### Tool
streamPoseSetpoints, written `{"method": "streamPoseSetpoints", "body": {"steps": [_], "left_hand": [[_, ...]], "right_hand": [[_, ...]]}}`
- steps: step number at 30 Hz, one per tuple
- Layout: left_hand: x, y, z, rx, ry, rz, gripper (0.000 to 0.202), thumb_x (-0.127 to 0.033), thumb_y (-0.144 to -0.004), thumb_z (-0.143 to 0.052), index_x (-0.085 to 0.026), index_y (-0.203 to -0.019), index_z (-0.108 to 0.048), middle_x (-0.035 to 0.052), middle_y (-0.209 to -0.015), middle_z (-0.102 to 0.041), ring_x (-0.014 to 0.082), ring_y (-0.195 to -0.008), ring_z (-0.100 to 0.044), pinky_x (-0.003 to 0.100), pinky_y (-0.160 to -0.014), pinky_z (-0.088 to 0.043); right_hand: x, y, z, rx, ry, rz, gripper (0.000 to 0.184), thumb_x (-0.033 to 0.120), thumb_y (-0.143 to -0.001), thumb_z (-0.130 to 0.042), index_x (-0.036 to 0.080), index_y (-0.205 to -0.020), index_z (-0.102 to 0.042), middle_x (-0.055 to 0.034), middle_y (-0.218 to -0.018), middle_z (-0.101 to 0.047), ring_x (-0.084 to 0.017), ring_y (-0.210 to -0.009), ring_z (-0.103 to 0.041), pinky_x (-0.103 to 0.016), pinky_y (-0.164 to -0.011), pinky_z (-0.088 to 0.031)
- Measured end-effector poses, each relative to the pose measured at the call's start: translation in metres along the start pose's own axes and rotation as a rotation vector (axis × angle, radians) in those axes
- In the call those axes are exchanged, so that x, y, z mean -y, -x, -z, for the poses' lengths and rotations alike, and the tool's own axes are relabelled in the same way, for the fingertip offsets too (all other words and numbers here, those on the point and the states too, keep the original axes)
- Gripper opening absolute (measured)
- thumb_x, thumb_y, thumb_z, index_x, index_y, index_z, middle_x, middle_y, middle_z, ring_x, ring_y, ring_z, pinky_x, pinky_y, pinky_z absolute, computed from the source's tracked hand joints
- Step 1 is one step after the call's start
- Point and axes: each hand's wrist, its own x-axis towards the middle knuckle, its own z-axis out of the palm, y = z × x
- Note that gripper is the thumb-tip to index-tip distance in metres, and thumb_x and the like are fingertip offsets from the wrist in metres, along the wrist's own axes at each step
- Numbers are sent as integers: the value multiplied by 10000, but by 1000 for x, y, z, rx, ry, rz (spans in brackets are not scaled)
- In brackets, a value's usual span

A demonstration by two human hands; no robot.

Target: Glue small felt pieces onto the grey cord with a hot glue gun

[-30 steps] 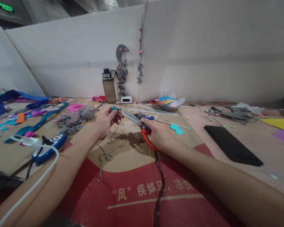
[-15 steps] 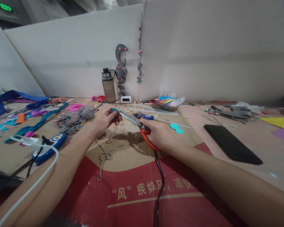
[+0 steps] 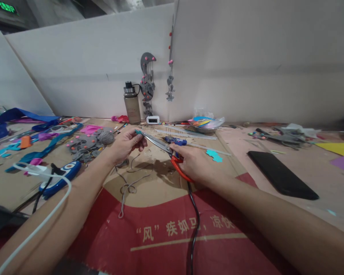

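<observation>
My right hand is closed round the red handles of a pair of scissors, whose blades point left and away from me. At the blade tips, my left hand pinches a small teal piece, mostly hidden by the fingers; its material is too small to tell. Below the hands, a loose grey cord lies curled on the cardboard. A turquoise cut-out piece rests to the right of the scissors. Behind them lies a blue glue gun.
A bottle and a small white digital clock stand by the white board. Grey yarn and felt pieces and a blue power strip lie left. A black phone lies right. A black cable runs towards me.
Both hands keep nearly the same pose, with the scissor tips still at the teal piece. The whole view has shifted very slightly.
</observation>
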Motion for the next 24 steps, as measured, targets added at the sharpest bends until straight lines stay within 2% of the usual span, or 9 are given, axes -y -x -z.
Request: {"method": "streamPoseSetpoints", "body": {"steps": [6, 15, 24], "left_hand": [[0, 0, 0, 0, 7, 0, 233, -383, -781, -634, -160, -800, -568, 15, -672, -614, 95, -545, -550, 212, -506, -433], [2, -1, 3, 7, 11, 5, 221, -374, -778, -639, -168, -821, -569, 12, -667, -619, 99, -546, -556, 212, -498, -428], [3, -1, 4, 23, 13, -22, 204, -356, -786, -635, -166, -830, -573, 12, -662, -614, 101, -551, -555, 214, -501, -433]], "right_hand": [[0, 0, 1, 0, 21, -4, 417, 305, -821, -486, 278, -1228, -573, -69, -1009, -695, -222, -855, -646, -309, -696, -474], [-3, -1, 1, 34, -22, 13, 441, 305, -810, -502, 248, -1243, -565, -90, -1033, -693, -239, -921, -648, -339, -771, -499], [-2, -1, 2, 48, 17, 9, 458, 298, -809, -509, 245, -1261, -549, -85, -1054, -691, -239, -932, -646, -329, -785, -492]]}}
